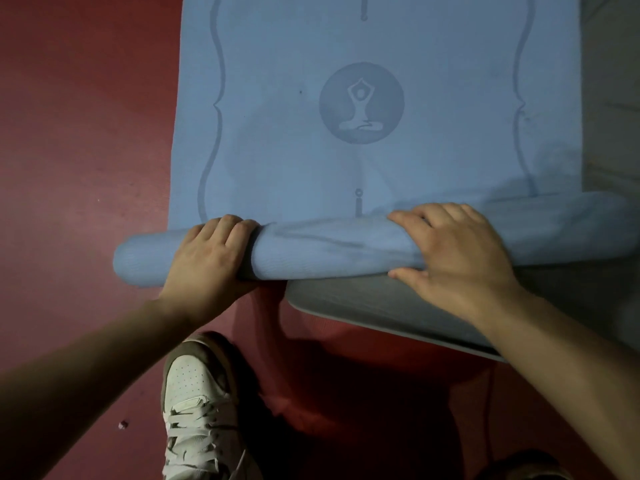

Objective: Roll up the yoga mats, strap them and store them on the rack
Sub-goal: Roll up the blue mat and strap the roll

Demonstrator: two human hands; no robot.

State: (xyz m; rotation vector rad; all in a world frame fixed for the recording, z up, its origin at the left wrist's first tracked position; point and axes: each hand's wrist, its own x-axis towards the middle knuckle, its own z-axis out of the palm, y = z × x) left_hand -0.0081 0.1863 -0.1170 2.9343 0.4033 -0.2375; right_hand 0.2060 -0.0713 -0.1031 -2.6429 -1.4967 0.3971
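Observation:
A light blue yoga mat [284,140] lies flat on the floor and runs away from me; a round emblem of a seated figure is printed on it. Its near end is wound into a roll [332,249] that stretches across the view. My left hand [211,252] grips the roll near its left end, fingers curled over the top. My right hand [453,252] grips the roll right of the middle, fingers over the top and thumb on the near side.
A grey mat [381,303] lies under the blue one and shows below the roll and along the right edge. The floor [79,133] is dark red. My white laced shoe [197,407] stands just below the roll; another shoe shows at the bottom right corner.

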